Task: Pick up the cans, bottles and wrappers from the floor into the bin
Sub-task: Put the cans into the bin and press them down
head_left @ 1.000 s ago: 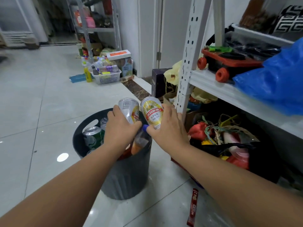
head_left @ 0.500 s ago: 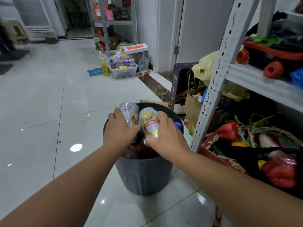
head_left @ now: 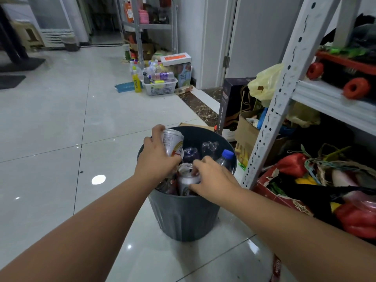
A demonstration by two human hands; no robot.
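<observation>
A dark grey bin stands on the tiled floor, holding cans, crushed clear bottles and a blue-capped bottle. My left hand grips a silver and gold can, tilted over the bin's left rim. My right hand reaches down inside the bin and pinches the top of a second silver can that stands upright among the rubbish. A red wrapper lies on the floor at the lower right, partly hidden by my right arm.
A grey metal shelf post rises just right of the bin, with boxes, bags and red items packed under the shelf. A white basket of bottles and a yellow bottle sit farther back by the wall.
My right hand has lowered its can down into the bin, where it now stands upright. The left hand still holds its can above the rim. The view has shifted, with the bin now centred.
</observation>
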